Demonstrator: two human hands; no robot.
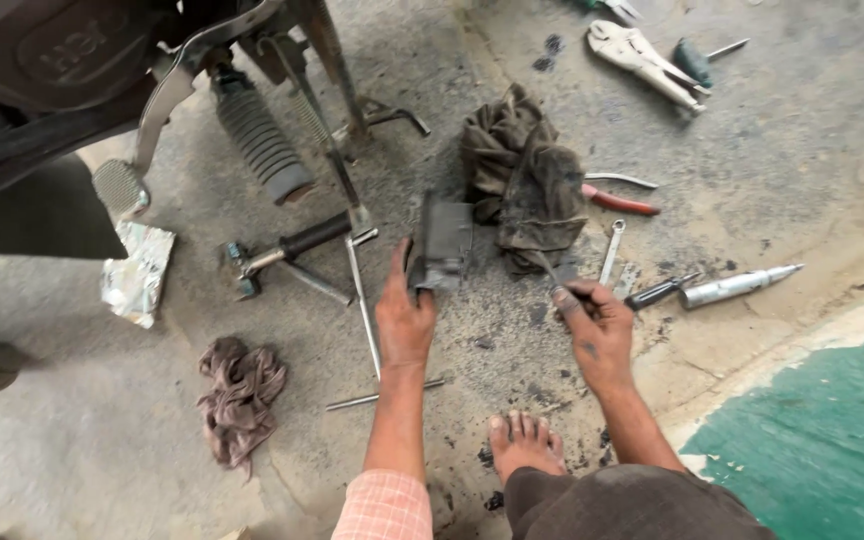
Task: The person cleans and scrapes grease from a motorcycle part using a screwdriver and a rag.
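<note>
Beside the greasy rag (524,180), left hand (404,318) grips the metal block (442,243).

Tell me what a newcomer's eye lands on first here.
First, the two grimy hands at centre: the left hand grips a dark metal block, and the right hand pinches a thin tool. Behind them lies a dirty dark rag on the concrete floor, with locking pliers at top right.

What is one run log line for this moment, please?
left hand: grips grey metal part | right hand: holds screwdriver | dark rag behind | concrete floor
</note>
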